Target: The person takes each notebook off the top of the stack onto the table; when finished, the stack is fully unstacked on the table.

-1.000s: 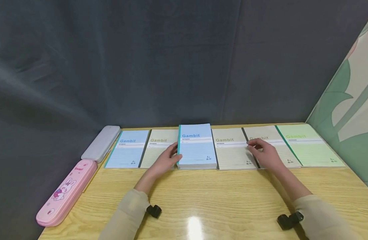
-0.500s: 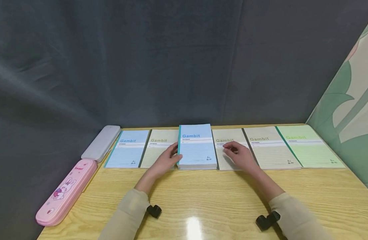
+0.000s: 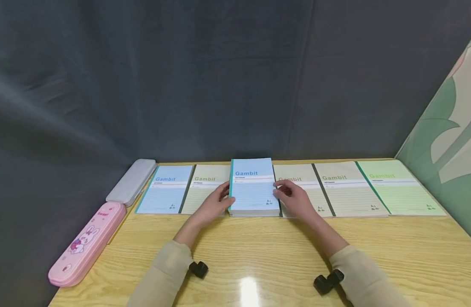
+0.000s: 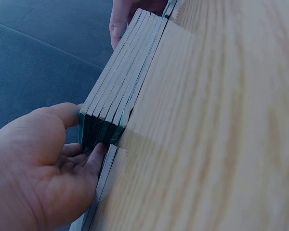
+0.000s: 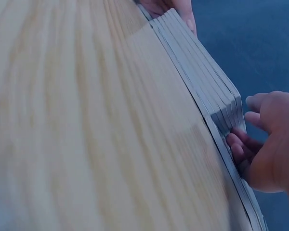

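Note:
A stack of several Gambit notebooks with a blue cover on top stands in the middle of a row of notebooks. My left hand holds the stack's left side; in the left wrist view the thumb lies at the top edge and the curled fingers touch the spines. Over a beige notebook, my right hand is at the stack's right side. In the right wrist view its lower fingers are bent against or very near the page edges, with the thumb raised and apart.
Left of the stack lie a beige notebook and a blue notebook. To the right are another beige notebook and a green one. A pink pencil case and a white case line the wooden table's left edge.
My right hand has moved left across the beige notebooks to the right side of the stack. My left hand and the notebooks have stayed in place.

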The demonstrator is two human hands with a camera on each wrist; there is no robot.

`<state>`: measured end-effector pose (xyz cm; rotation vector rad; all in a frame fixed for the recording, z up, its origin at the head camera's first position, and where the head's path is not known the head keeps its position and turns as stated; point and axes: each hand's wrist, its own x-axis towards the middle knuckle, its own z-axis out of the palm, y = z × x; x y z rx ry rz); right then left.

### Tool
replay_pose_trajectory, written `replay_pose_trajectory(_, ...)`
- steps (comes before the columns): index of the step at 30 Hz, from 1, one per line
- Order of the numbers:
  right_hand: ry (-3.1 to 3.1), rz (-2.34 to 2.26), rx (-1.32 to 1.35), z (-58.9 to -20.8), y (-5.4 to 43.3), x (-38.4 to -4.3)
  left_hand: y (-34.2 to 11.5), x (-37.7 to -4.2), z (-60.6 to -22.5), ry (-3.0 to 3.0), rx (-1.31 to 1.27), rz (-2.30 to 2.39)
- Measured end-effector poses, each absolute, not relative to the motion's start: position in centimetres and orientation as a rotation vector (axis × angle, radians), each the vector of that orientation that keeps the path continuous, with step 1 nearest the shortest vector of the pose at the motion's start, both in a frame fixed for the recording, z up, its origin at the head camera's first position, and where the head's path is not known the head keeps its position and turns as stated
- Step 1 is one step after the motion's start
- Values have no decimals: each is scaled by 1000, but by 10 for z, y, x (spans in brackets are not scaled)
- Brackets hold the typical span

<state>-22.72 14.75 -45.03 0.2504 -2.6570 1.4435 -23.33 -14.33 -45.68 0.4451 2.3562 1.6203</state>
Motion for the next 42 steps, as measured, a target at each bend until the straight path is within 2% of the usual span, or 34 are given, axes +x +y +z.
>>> replay_pose_trajectory(7, -2685, 1418, 296, -449, 139, -227, -146, -232, -456, 2360, 410, 1618)
replay_pose_trajectory(16, -2723, 1438, 215, -446, 135, -226, -147, -231, -452, 2358, 412, 1609)
replay_pose_trajectory(35, -2712, 1446, 227, -444, 162, -224, -142, -236, -457, 2408, 441, 1610)
replay_pose_trajectory(42, -2726, 1525, 113, -447, 171, -223, -142, -236, -456, 2407, 448, 1609)
